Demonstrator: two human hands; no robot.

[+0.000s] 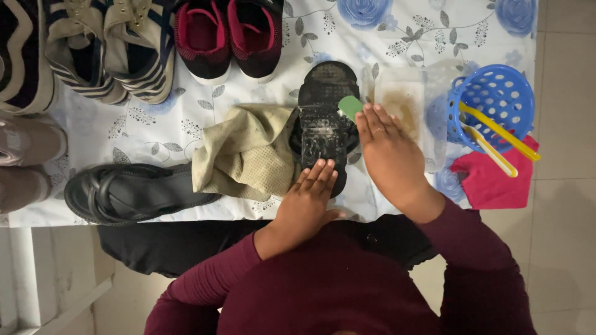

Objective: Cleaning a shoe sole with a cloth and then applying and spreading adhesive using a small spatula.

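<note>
Floral cloth [397, 25], white with blue roses, is covering the table and carrying everything else. Shoes are lining its far edge: striped sneakers [112, 46] and a red-lined black pair [228, 34], with more footwear running down the left side. Nearer the person, a black sandal [124, 193] is lying on its side at the left, and a beige rag [245, 152] is lying crumpled between it and the middle of the table.

Another sandal, the wet sole [324, 121], is lying upside down at the centre, its left edge touching the rag. The left hand [305, 205] is resting flat and open on the near end of the sole, fingers spread, pinning it down. The right hand [388, 155] is lying over the sole's right edge, fingers curled around a green sponge [350, 107] that is sticking out past the fingertips and touching the sole.

Just right of that hand, a clear tub [402, 99] of brownish water is sitting, partly hidden by the fingers. Farther right, a blue basket [496, 105] is holding yellow brushes [496, 133] and is standing beside a pink cloth [493, 180].
</note>
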